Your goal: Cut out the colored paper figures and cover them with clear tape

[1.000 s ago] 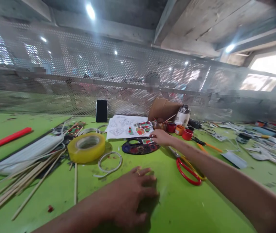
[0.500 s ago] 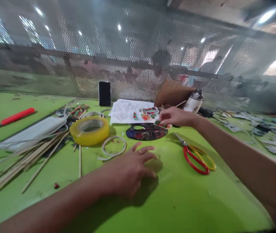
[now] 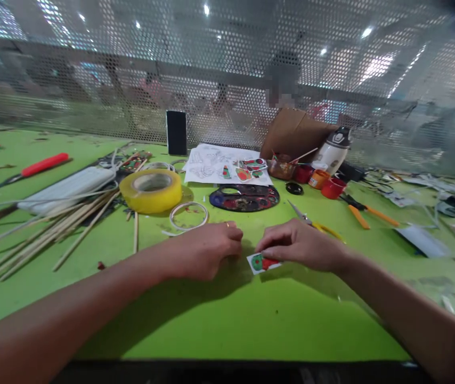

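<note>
A small white paper piece painted green and red (image 3: 257, 262) is pinched between the thumb and fingers of my right hand (image 3: 295, 246), low over the green table. To its left, my left hand (image 3: 211, 248) is closed with fingers curled downward; the inside of the grip is hidden. Just behind that hand lies a coil of pale strip (image 3: 189, 215). Scissors (image 3: 303, 213) with a yellow handle lie partly hidden behind my right hand. A dark, paint-stained palette (image 3: 244, 198) rests beyond both hands, and behind it a drawing sheet (image 3: 207, 160) carries several painted cut-outs (image 3: 247, 168).
Yellow tape (image 3: 151, 200), bamboo sticks (image 3: 63, 224), a white power strip (image 3: 67, 188) and a red-handled knife (image 3: 46, 165) occupy the left. At right are paint pots (image 3: 333, 188), orange-handled pliers (image 3: 371, 213) and a bottle (image 3: 331, 152). A phone (image 3: 177, 133) stands before the mesh screen (image 3: 219, 64).
My right hand has come back from near the palette toward me, now holding the painted paper piece. The spread fingers of my left hand have curled closed. The view has tilted down.
</note>
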The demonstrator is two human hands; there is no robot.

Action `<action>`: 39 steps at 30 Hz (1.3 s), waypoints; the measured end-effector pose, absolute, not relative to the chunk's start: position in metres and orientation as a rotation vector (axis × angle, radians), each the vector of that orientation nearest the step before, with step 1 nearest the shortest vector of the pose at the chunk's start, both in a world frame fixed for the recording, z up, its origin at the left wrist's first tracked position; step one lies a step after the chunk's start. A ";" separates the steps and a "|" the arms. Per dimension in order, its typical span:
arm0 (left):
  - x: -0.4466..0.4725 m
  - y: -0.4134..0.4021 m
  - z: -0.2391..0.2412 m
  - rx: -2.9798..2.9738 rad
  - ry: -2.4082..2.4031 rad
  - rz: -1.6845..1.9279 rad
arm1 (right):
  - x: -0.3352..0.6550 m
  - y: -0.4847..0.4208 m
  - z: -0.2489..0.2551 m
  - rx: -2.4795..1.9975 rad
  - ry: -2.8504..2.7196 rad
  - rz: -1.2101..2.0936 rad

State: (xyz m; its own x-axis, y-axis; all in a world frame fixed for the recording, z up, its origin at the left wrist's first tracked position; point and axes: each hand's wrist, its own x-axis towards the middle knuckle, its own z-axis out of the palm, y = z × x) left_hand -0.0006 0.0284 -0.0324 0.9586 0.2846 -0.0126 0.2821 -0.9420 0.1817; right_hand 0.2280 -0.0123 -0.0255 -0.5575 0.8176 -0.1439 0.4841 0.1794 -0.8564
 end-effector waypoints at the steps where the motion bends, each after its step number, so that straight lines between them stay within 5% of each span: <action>1: 0.000 0.029 -0.034 2.890 0.436 0.029 | 0.226 -0.013 -0.027 -1.238 -2.106 1.343; 14: 0.002 0.033 -0.031 2.440 0.627 0.032 | 0.206 -0.021 -0.041 -1.346 -1.968 1.307; 39: 0.005 0.028 -0.039 2.640 0.550 0.012 | 0.234 -0.016 -0.034 -1.537 -2.000 1.345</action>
State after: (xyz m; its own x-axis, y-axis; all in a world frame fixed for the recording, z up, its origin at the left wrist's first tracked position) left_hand 0.0046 0.0279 -0.0388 0.9208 0.3818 -0.0793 0.3779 -0.8235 0.4232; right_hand 0.2344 -0.0163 -0.0345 -0.3937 0.8688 -0.3004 0.6058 -0.0005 -0.7956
